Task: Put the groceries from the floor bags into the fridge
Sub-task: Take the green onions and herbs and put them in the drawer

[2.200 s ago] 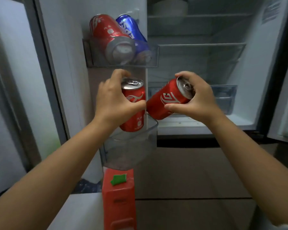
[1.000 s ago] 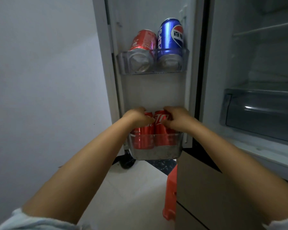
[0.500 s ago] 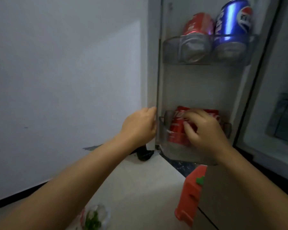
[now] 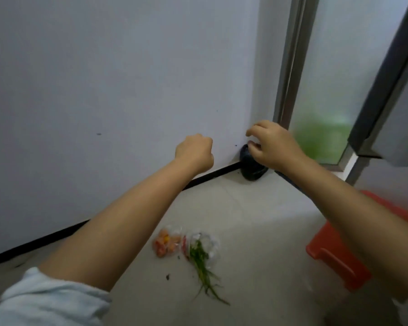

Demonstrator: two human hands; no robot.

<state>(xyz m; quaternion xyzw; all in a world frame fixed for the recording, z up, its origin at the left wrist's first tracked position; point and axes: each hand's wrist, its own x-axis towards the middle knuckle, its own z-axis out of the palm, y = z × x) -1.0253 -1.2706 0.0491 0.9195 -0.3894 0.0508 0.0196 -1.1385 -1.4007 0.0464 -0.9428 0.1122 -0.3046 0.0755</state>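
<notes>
Both hands [image 4: 194, 152] off the cans.

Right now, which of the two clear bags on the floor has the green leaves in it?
The right bag: long green stalks spill out of it toward the camera. The left bag, right beside it, holds orange pieces and no greens.

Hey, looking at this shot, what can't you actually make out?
- Head view: dark bag in the corner, contents hidden, partly behind the right hand.
- Left hand: fingers hidden behind its back.
- Clear floor bags: orange pieces too blurred to identify.
- Red stool: partly behind the right forearm.
</notes>
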